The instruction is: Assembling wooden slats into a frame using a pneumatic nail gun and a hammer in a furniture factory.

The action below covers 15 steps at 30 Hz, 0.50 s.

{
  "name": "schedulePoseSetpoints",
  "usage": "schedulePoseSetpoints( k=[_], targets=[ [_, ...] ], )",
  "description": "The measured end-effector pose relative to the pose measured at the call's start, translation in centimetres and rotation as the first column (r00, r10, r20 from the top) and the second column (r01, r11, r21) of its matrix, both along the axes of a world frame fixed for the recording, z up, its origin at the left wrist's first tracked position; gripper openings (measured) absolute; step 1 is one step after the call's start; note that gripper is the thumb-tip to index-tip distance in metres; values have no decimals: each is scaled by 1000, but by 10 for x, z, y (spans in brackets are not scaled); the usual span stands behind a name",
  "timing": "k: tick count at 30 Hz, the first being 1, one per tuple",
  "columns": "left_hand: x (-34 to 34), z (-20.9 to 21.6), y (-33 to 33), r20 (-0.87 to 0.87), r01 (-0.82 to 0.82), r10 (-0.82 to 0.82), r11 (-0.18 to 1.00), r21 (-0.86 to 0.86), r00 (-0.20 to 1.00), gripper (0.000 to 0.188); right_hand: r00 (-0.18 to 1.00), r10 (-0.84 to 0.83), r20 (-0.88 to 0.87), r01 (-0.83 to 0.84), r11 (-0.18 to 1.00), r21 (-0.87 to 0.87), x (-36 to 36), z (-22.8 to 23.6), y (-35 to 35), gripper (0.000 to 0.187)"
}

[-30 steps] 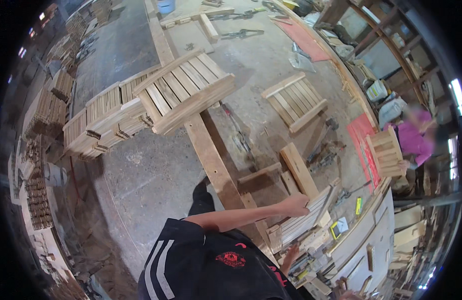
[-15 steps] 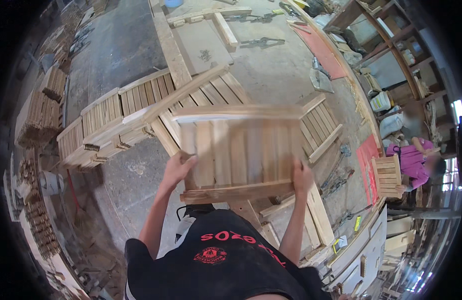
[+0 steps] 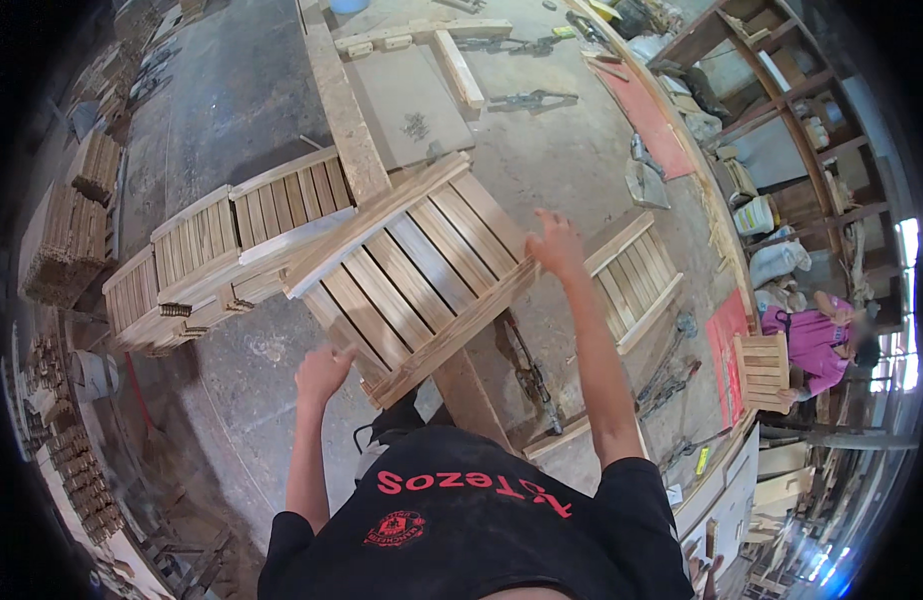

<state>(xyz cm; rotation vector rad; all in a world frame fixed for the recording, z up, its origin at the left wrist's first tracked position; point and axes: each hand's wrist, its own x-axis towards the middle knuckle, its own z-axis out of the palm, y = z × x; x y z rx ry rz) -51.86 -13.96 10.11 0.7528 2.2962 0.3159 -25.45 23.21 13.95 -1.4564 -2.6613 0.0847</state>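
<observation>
A slatted wooden panel [image 3: 414, 270] with thick side rails lies tilted across the bench in front of me, over other wooden pieces. At its near left end, my left hand [image 3: 325, 374] has its fingers closed at the edge. My right hand [image 3: 558, 246] is by the panel's right corner, fingers stretched out and thumb apart, touching or just beside the wood. Whatever lies directly beneath the panel is mostly hidden. A smaller slatted panel [image 3: 637, 280] rests to the right, beyond my right forearm.
A row of slatted panels [image 3: 194, 235] stands at the left, near stacked wood strips [image 3: 67, 235]. Metal clamps [image 3: 532, 375] lie below the panel and farther right. Another person [image 3: 817, 340] in pink holds a slatted piece [image 3: 762, 372] at the right. Shelving [image 3: 782, 100] stands far right.
The panel has come down from between my hands and turned to lie slanted on the bench. My left hand moved left and down; my right hand moved up and its fingers spread.
</observation>
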Motion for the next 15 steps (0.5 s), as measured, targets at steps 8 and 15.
schedulePoseSetpoints(
  k=[8, 15],
  targets=[
    [54, -10, -13, 137, 129, -158, 971, 201, 978, 110, 980, 200, -25, -192, 889, -416, 45, -23, 5, 56],
    [88, -7, -28, -165, 179, -147, 962, 206, 975, 93, 959, 255, -125, -281, 912, -299, 55, -35, 14, 49]
  ],
)
